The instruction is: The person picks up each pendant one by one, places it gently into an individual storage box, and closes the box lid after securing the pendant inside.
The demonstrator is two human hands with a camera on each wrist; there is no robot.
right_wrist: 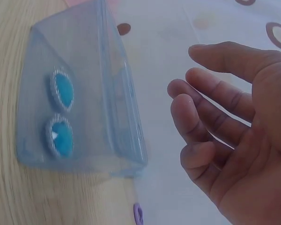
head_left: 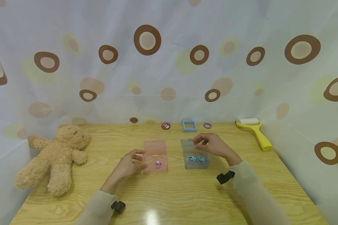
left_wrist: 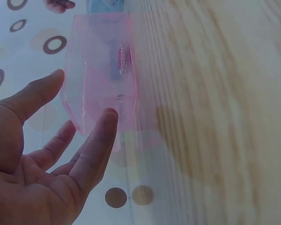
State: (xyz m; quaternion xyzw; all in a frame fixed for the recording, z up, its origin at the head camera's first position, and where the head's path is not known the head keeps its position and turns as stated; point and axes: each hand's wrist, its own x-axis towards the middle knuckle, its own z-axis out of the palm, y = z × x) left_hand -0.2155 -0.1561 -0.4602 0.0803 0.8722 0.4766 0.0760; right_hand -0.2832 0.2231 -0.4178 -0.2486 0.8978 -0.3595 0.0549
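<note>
A clear pink plastic box point(head_left: 155, 168) stands on the wooden table with its lid raised, a pink heart-shaped gem point(head_left: 158, 164) inside. My left hand point(head_left: 129, 164) is at its left side, fingers spread and fingertips right at the wall. To the right, a clear blue box point(head_left: 196, 165), lid also up, contains two blue gems point(right_wrist: 62, 136) with sparkling pale rims. Over the back of that box hovers my right hand point(head_left: 212, 144), fingers loosely bent. In the right wrist view nothing shows between its thumb and fingers.
Along the back lie a red round badge point(head_left: 166, 126), a light blue square frame point(head_left: 183, 126) and a purple ring point(head_left: 207, 125). A yellow lint roller point(head_left: 260, 134) is at the back right, a teddy bear point(head_left: 59, 153) at the left. Patterned curtain point(head_left: 169, 62) encloses the table's back and sides.
</note>
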